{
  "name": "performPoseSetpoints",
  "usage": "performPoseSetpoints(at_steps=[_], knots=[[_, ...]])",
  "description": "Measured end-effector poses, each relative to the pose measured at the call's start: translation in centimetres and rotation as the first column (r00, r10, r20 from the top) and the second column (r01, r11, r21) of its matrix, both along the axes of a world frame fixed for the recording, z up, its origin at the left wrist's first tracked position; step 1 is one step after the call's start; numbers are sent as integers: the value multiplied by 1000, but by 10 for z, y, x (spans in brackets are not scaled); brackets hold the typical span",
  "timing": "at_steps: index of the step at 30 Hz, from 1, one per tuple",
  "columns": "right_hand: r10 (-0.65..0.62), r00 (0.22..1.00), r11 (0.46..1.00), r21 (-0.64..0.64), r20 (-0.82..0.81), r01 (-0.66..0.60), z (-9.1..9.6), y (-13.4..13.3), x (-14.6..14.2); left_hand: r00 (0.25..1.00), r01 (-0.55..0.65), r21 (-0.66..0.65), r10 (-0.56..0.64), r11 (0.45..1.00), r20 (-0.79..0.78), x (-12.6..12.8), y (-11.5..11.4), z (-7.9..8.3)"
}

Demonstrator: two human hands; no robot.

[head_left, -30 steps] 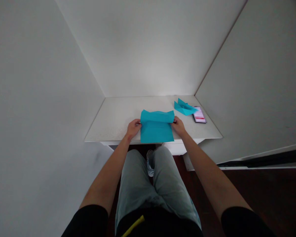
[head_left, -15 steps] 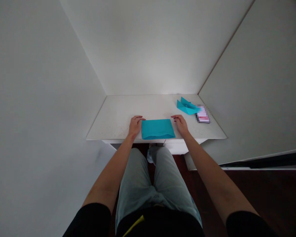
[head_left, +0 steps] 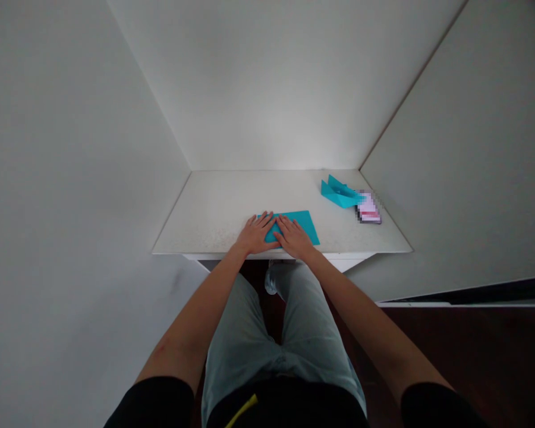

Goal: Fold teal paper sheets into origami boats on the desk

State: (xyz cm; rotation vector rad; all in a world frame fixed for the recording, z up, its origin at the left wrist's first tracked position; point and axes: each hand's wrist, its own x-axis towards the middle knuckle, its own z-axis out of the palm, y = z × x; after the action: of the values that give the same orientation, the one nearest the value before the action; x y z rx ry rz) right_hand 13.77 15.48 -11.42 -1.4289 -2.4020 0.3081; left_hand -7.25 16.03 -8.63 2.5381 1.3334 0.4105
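Observation:
A folded turquoise sheet of paper [head_left: 302, 223] lies flat near the front edge of a white table [head_left: 214, 208]. My left hand [head_left: 256, 232] rests open on the sheet's left end, fingers stretched flat. Beside it my right hand [head_left: 293, 236] lies open and flat on the middle of the sheet, fingers pointing away from me. The two hands nearly touch. Only the right part of the sheet shows beyond them.
A folded turquoise paper shape [head_left: 339, 193] sits at the table's far right, next to a blurred phone-like object [head_left: 368, 210]. White walls close the table in on the left, back and right. My knees are under the front edge.
The raised flap came down onto the sheet, folding it in half. My hands moved in from the sheet's two ends and now lie flat on top of it.

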Motion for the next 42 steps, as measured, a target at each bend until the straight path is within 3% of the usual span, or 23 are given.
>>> performPoseSetpoints(at_steps=[5, 10, 19, 28, 32, 37, 42], knots=[[-133, 965, 989, -36, 224, 145, 11, 11, 60, 987, -6, 20, 9, 1000, -161, 3, -2, 4], [-180, 949, 977, -68, 258, 203, 23, 17, 98, 983, -14, 25, 19, 1000, -182, 3, -2, 5], [-161, 970, 987, 1, 184, 163, 22, 13, 100, 992, -98, 65, 103, 993, -79, 0, 2, -3], [-300, 954, 951, 88, 30, 296, 15, 15, 102, 995, -48, 83, 54, 995, -78, -6, 5, -6], [-348, 937, 932, 115, 22, 343, 15, 14, 100, 993, -81, 100, 89, 992, -73, 4, -2, -2], [-329, 944, 939, 113, 7, 326, 16, 14, 101, 994, 44, 86, -35, 995, -105, 29, -13, -1], [-356, 935, 931, 97, 11, 353, 16, 14, 100, 992, 56, 128, -40, 990, -123, 37, -17, -5]])
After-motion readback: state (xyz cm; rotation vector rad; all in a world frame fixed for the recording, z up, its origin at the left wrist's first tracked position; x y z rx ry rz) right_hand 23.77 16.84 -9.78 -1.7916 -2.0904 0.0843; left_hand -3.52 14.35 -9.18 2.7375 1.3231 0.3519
